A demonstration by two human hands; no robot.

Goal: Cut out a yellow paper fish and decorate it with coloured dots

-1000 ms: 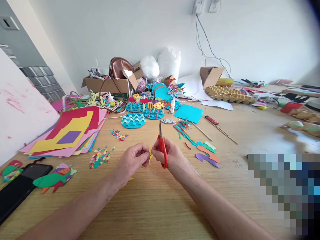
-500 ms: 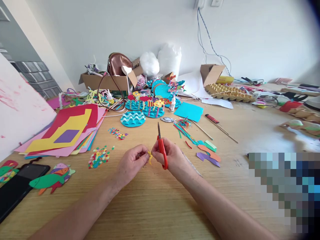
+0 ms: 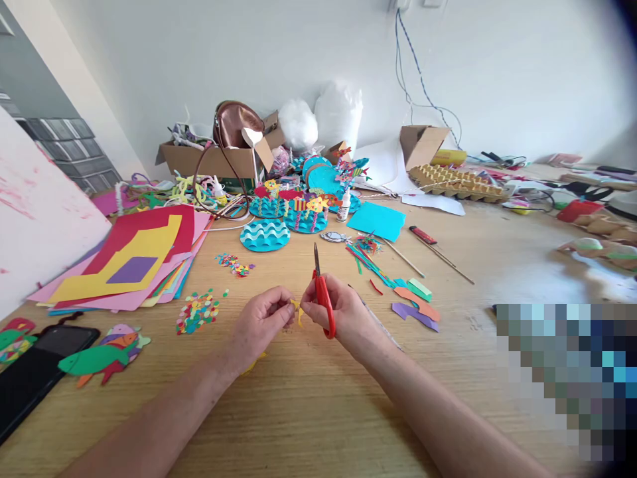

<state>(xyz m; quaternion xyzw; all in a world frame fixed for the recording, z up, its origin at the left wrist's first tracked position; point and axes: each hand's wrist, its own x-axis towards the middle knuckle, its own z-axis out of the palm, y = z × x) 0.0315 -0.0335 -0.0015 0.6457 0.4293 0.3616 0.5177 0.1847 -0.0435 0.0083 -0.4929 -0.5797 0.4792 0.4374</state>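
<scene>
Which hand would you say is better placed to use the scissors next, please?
The right hand, most likely: it holds the red-handled scissors, which point forward, while the left hand is occupied pinching a small yellow piece.

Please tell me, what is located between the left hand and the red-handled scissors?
In the head view, a small yellow piece and the fingertips of the right hand are between the left hand and the red-handled scissors.
</scene>
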